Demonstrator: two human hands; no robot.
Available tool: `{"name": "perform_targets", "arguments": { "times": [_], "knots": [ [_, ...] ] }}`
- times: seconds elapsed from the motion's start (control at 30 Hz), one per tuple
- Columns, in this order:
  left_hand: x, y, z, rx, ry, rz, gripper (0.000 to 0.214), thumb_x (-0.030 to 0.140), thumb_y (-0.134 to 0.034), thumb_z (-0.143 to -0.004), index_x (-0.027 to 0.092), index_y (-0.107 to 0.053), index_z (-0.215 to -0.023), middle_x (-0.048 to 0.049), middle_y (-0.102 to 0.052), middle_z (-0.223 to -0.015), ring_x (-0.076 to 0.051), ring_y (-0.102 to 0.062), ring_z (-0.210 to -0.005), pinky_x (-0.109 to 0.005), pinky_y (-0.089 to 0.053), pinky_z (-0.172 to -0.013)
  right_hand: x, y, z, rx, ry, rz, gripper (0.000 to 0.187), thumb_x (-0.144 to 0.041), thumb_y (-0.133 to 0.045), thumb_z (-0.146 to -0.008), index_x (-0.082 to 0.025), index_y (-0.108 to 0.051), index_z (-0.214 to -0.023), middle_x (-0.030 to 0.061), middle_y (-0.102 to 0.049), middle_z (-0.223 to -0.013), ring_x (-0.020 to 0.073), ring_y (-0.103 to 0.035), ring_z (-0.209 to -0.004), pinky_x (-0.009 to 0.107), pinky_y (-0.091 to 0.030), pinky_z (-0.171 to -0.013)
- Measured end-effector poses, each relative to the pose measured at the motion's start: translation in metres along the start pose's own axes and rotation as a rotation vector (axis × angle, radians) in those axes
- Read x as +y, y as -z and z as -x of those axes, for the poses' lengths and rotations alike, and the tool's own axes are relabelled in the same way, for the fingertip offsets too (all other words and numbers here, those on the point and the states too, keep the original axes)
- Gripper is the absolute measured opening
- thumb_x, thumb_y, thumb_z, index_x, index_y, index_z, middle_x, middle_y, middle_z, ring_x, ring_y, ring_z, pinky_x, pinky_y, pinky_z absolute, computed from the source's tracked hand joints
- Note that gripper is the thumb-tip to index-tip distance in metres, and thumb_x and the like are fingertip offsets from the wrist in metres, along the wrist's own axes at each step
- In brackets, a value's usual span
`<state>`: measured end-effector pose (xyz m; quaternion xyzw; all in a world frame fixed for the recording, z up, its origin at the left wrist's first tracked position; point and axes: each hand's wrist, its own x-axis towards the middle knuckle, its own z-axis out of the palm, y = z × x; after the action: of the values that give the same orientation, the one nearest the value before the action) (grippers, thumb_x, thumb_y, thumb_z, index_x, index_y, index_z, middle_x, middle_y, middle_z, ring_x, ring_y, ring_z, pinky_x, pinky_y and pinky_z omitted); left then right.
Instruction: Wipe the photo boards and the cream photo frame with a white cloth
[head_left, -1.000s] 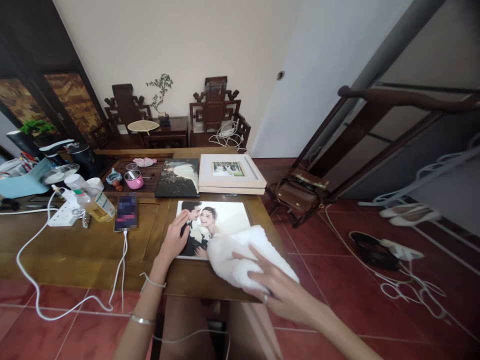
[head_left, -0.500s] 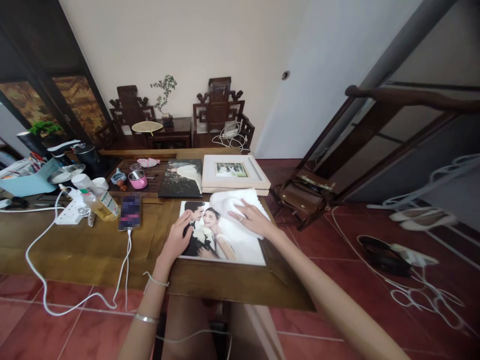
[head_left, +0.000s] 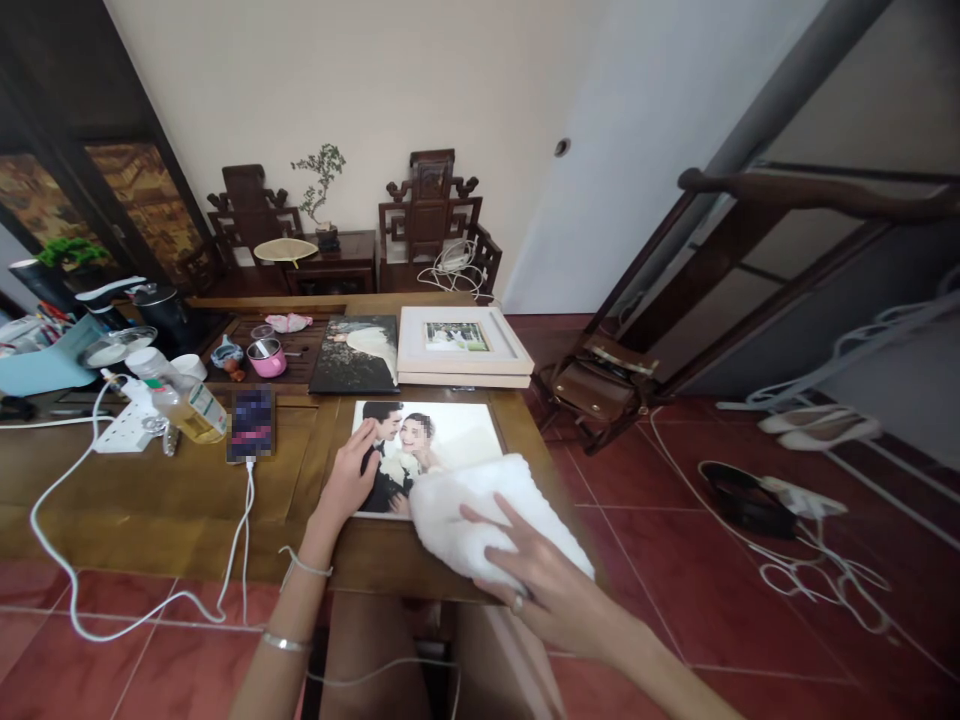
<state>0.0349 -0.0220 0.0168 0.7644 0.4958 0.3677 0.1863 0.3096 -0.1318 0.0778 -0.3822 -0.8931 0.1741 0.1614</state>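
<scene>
A wedding photo panel [head_left: 394, 470] lies flat on the wooden table, showing a couple cheek to cheek. My left hand [head_left: 354, 472] rests on its left edge with the fingers stretched out over the print. In my right hand [head_left: 529, 560] is a white towel [head_left: 457, 500], pressed down by the fingers. The towel covers the panel's lower right corner and spreads over the table's front edge. Behind the panel are a dark photo panel [head_left: 355, 355] with a white gown and a pale picture frame [head_left: 517, 350] stacked on another.
To the left on the table [head_left: 187, 520] are a phone [head_left: 251, 425] on a cable, a bottle of yellowish liquid [head_left: 196, 412], a power strip [head_left: 124, 428] and a pink cup [head_left: 268, 360]. A wooden chair [head_left: 810, 195] with a brown bag [head_left: 600, 385] stands at the right.
My right hand has drawn the towel from the panel's upper right toward me, past its lower right corner. My left hand stays on the left edge. The view has shifted slightly.
</scene>
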Motion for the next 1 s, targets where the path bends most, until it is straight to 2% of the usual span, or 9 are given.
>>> {"name": "perform_targets", "arguments": {
  "times": [0.13,0.2,0.27,0.37,0.5,0.63,0.77,0.87,1.0],
  "knots": [
    [-0.003,-0.001,0.001,-0.002,-0.003,0.003,0.043,0.025,-0.04,-0.093,0.021,-0.045,-0.136,-0.0086,-0.036,-0.149,-0.021,-0.025,-0.141,-0.044,-0.025,-0.115,0.013,-0.001,-0.015,-0.028,-0.068,0.001,0.026,-0.032,-0.046,-0.091,-0.019,-0.068,-0.089,0.0119,-0.06,-0.125,0.0311,-0.038,-0.132,0.048,-0.033,-0.108],
    [-0.005,-0.002,0.001,-0.022,0.006,-0.003,0.044,0.025,-0.039,-0.094,0.02,-0.043,-0.137,-0.0095,-0.038,-0.148,-0.021,-0.028,-0.14,-0.044,-0.025,-0.115,0.031,0.0,-0.034,-0.02,-0.127,0.032,0.031,-0.037,-0.045,-0.092,-0.018,-0.067,-0.102,0.0127,-0.06,-0.126,0.0337,-0.036,-0.133,0.048,-0.038,-0.103],
    [-0.007,-0.002,0.0,-0.032,0.021,-0.011,0.044,0.025,-0.039,-0.094,0.02,-0.043,-0.138,-0.0101,-0.041,-0.146,-0.021,-0.032,-0.138,-0.044,-0.026,-0.115,0.052,0.003,-0.058,-0.007,-0.153,0.055,0.034,-0.038,-0.043,-0.093,-0.018,-0.065,-0.11,0.0124,-0.062,-0.122,0.0336,-0.042,-0.129,0.046,-0.04,-0.1],
    [-0.009,-0.002,0.0,-0.027,0.031,-0.02,0.044,0.024,-0.038,-0.093,0.019,-0.045,-0.136,-0.0098,-0.043,-0.144,-0.021,-0.034,-0.137,-0.044,-0.027,-0.115,0.079,0.011,-0.097,0.055,-0.154,0.066,0.035,-0.036,-0.038,-0.095,-0.018,-0.065,-0.106,0.0114,-0.066,-0.115,0.0298,-0.056,-0.114,0.046,-0.038,-0.102],
    [-0.01,-0.002,-0.002,0.0,0.008,-0.006,0.042,0.022,-0.039,-0.092,0.019,-0.05,-0.132,-0.0085,-0.047,-0.141,-0.02,-0.037,-0.136,-0.041,-0.029,-0.114,0.094,0.015,-0.121,0.149,-0.15,0.116,0.035,-0.035,-0.037,-0.096,-0.015,-0.065,-0.101,0.0133,-0.065,-0.116,0.0298,-0.059,-0.109,0.049,-0.03,-0.107],
    [-0.009,-0.003,-0.001,0.007,0.013,-0.001,0.042,0.021,-0.039,-0.092,0.019,-0.05,-0.132,-0.0082,-0.048,-0.141,-0.02,-0.037,-0.136,-0.041,-0.029,-0.115,0.075,0.005,-0.095,0.116,-0.071,0.155,0.029,-0.026,-0.037,-0.095,-0.016,-0.063,-0.103,0.0116,-0.067,-0.112,0.0295,-0.057,-0.113,0.053,-0.023,-0.11],
    [-0.007,-0.004,0.001,0.0,0.029,-0.009,0.043,0.021,-0.037,-0.093,0.019,-0.046,-0.135,-0.0086,-0.043,-0.144,-0.02,-0.034,-0.137,-0.043,-0.026,-0.115,0.032,-0.007,-0.043,0.067,-0.024,0.117,0.025,-0.024,-0.041,-0.093,-0.017,-0.065,-0.098,0.0144,-0.059,-0.126,0.0303,-0.041,-0.13,0.055,-0.027,-0.109],
    [-0.007,-0.005,0.002,0.003,0.025,-0.006,0.043,0.022,-0.035,-0.094,0.02,-0.045,-0.136,-0.0087,-0.043,-0.145,-0.02,-0.034,-0.137,-0.043,-0.026,-0.115,0.005,-0.01,-0.014,0.063,0.045,0.077,0.023,-0.023,-0.043,-0.091,-0.017,-0.065,-0.085,0.017,-0.053,-0.133,0.0305,-0.039,-0.131,0.055,-0.028,-0.109],
    [-0.008,-0.006,0.001,0.003,0.02,-0.012,0.043,0.022,-0.035,-0.094,0.019,-0.046,-0.135,-0.0102,-0.044,-0.144,-0.021,-0.034,-0.137,-0.045,-0.027,-0.114,0.002,-0.005,-0.015,0.02,0.05,0.046,0.023,-0.027,-0.046,-0.091,-0.019,-0.065,-0.08,0.0144,-0.059,-0.127,0.0303,-0.043,-0.129,0.051,-0.027,-0.111]
  ]
}}
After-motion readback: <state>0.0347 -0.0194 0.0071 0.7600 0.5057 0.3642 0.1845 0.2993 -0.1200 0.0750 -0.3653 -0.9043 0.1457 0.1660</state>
